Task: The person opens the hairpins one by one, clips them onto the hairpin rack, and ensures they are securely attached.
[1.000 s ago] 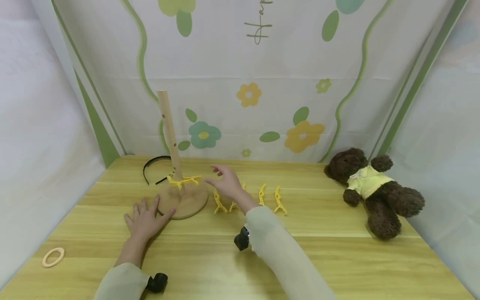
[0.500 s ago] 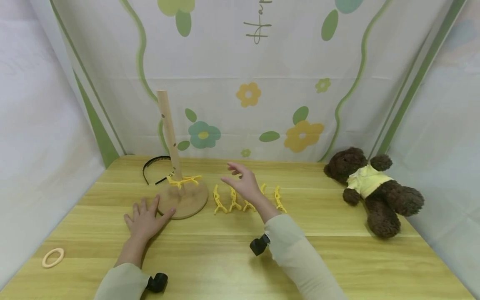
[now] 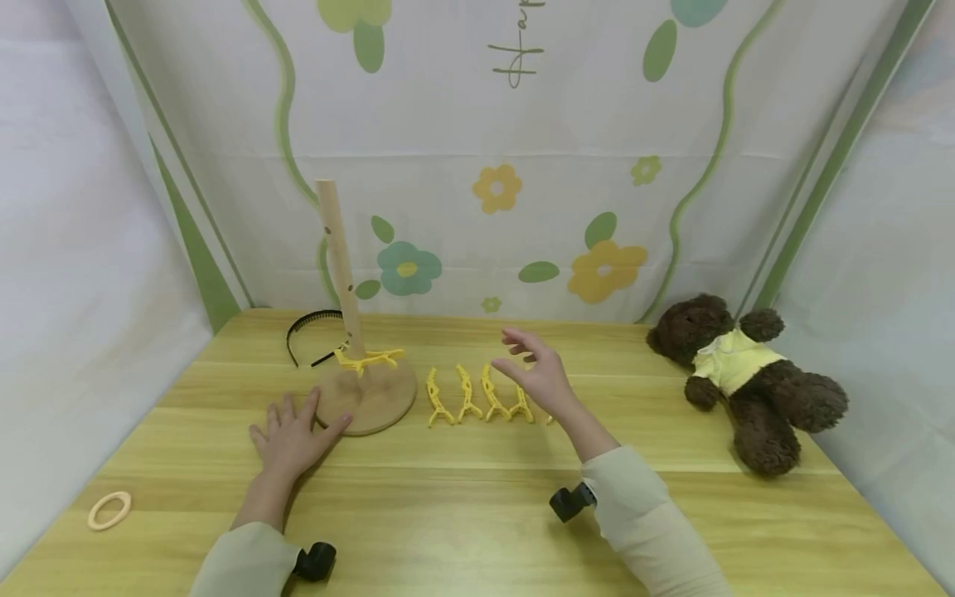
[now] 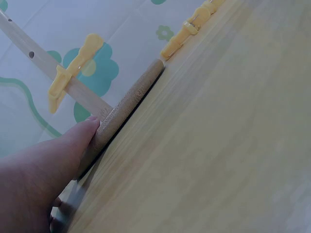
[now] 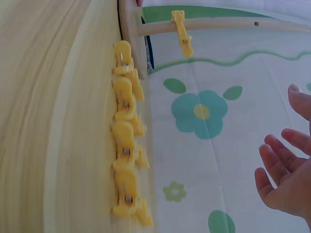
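Note:
A wooden post (image 3: 339,257) with small holes rises from a round base (image 3: 391,406). Low on the post sits a yellow hair clip (image 3: 382,359), jutting out sideways. My left hand (image 3: 291,444) rests with spread fingers at the base's front left edge, its thumb over the rim in the left wrist view. To the right of the base stands a row of several yellow hair clips (image 3: 492,396), also seen side by side in the right wrist view. Above the row's right part hovers my right hand (image 3: 543,380), holding nothing, fingers loosely bent. It partly covers the rightmost clips.
Behind the post lies a black toothed headband (image 3: 290,336). A pale ring (image 3: 127,501) is at the table's front left. At the right, a brown teddy bear (image 3: 791,394) in a yellow shirt lies on the wooden table (image 3: 448,514). A flowered cloth (image 3: 448,116) hangs behind.
My right hand has moved rightward, from beside the post to above the right part of the clip row, uncovering clips on the left. The left hand has stayed at the base.

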The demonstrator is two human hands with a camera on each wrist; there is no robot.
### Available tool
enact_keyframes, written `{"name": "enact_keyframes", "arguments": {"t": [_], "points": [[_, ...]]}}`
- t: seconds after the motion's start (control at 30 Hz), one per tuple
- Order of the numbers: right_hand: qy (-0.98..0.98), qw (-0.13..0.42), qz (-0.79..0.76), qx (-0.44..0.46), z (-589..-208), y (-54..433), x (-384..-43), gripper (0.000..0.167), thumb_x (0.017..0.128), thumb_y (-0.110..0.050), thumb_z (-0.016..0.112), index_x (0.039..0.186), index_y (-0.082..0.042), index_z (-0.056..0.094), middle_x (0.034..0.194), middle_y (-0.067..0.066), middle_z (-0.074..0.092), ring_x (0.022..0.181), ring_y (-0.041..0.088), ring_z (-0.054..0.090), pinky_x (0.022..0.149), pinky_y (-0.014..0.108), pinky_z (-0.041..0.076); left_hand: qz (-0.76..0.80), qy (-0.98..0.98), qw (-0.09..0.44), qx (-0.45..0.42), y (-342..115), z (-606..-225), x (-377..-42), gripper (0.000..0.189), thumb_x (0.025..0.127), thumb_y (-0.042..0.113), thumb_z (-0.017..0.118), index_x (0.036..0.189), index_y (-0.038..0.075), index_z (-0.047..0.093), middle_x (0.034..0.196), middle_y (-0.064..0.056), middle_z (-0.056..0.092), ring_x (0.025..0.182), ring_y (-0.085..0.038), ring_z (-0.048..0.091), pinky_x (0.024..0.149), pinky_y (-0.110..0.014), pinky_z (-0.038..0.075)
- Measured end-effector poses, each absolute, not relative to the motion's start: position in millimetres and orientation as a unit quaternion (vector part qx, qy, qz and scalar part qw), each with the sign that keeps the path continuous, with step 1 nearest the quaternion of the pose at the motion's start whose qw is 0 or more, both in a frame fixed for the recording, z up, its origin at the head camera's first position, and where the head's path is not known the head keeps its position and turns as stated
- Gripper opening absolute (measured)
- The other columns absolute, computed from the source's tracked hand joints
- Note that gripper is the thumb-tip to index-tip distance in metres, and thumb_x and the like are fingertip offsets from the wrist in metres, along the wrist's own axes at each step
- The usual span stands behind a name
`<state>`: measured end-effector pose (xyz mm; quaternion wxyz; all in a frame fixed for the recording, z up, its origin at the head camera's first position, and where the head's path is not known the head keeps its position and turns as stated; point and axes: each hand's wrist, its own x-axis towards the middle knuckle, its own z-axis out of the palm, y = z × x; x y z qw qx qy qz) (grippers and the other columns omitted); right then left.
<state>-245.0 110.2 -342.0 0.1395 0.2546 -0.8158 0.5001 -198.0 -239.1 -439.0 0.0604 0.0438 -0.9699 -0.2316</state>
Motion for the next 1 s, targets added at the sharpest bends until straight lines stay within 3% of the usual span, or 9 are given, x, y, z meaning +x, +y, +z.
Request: {"name": "enact_keyframes", "arguments": {"t": [0.3,1.0], "points": [[-0.818,0.144,0.511,0.223,-358,148,-244,0.045,0.077,-0.019,0.065,0.117,-0.004,0.051,0.106,0.01,0.055,0.093,0.031,0.049,0.077,0.048,0.036,-0.233,-0.97,0.058,0.046,-239,-439,-195,0.087,0.078,0.066,0.035,0.138,0.007,0.016,0.133,-0.037,0.001,0.117,-0.054,-0.009,0.078,-0.066,-0.016],[-0.836,0.107,0.53,0.093,-399,194,-238,0.054,0.079,-0.028,0.062,0.122,0.0,0.044,0.11,0.019,0.051,0.097,0.03,0.047,0.08,0.041,0.036,-0.237,-0.969,0.064,0.038,-240,-441,-198,0.086,0.078,0.065,0.036,0.138,0.006,0.016,0.132,-0.038,0.001,0.116,-0.054,-0.011,0.078,-0.066,-0.017]]}}
